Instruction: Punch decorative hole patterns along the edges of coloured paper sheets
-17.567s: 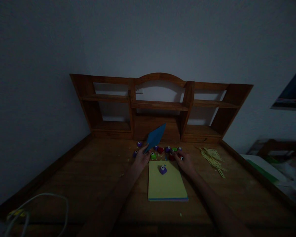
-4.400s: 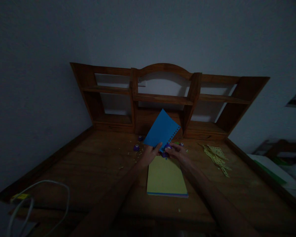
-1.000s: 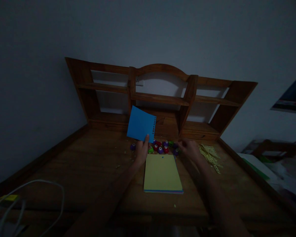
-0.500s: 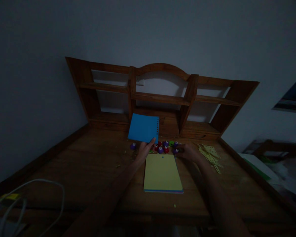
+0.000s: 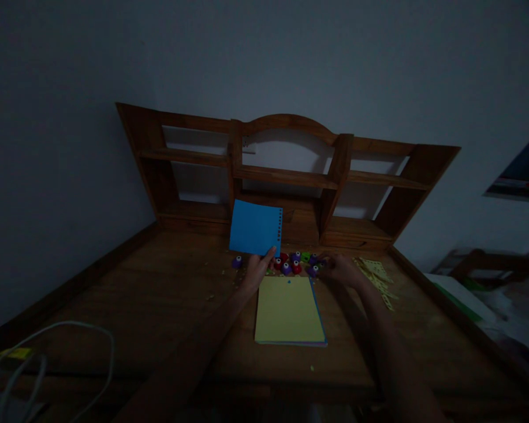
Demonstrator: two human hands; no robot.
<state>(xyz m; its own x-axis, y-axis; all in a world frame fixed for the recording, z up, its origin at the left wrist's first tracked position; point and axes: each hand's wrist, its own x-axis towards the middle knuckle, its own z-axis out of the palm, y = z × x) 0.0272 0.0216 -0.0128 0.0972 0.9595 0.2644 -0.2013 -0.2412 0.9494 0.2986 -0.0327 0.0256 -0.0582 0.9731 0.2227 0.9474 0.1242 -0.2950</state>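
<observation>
Blue, squarish, edge-punched paper sheet (image 5: pixel 254 228) was held up beyond the yellow paper stack (image 5: pixel 290 311).
Left hand (image 5: pixel 256 271) pinched its lower corner; right hand (image 5: pixel 340 270) hovered half-curled off the stack's far-right corner, any hold unclear.

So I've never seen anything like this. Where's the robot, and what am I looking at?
There's no robot here: these are a person's bare hands, seen from a camera worn on their head, looking forward and down. The left hand holds a blue sheet with holes along one edge. The right hand is beside small colored pieces with eye-like spots; I can't tell whether it grips one. On the wooden desk also lie a stack of paper, yellow on top, and yellow perforated strips.
</observation>
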